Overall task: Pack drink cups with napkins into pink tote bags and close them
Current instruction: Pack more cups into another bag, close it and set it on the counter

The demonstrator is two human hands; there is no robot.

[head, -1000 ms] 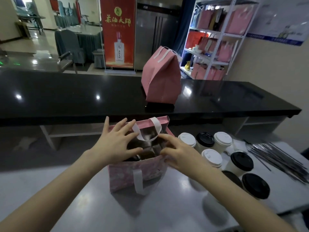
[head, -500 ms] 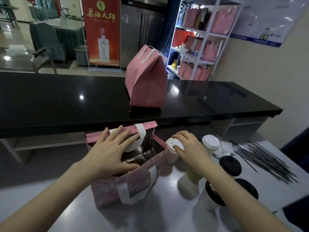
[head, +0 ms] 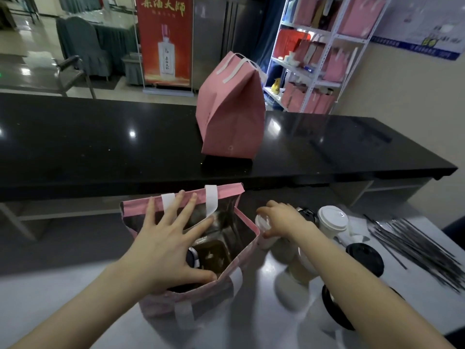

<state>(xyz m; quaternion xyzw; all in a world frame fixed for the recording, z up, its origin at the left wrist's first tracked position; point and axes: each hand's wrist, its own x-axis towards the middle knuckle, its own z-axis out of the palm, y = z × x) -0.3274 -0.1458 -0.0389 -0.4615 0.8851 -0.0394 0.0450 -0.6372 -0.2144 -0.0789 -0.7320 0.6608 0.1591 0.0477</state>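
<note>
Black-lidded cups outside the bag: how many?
3 visible: one behind the right hand beside the white-lidded cup, one right of the forearm, one under the forearm at the table's near edge. The arm may hide more.

Left hand (head: pixel 168 245) spans tote bag (head: pixel 236 268) mouth; right half open

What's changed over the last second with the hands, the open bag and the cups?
The right hand left the open pink tote bag's mouth, reached right to the cups and closed on a white-lidded cup beside the bag. The left hand stayed spread over the bag's opening. The closed pink bag on the black counter has not moved.
</note>
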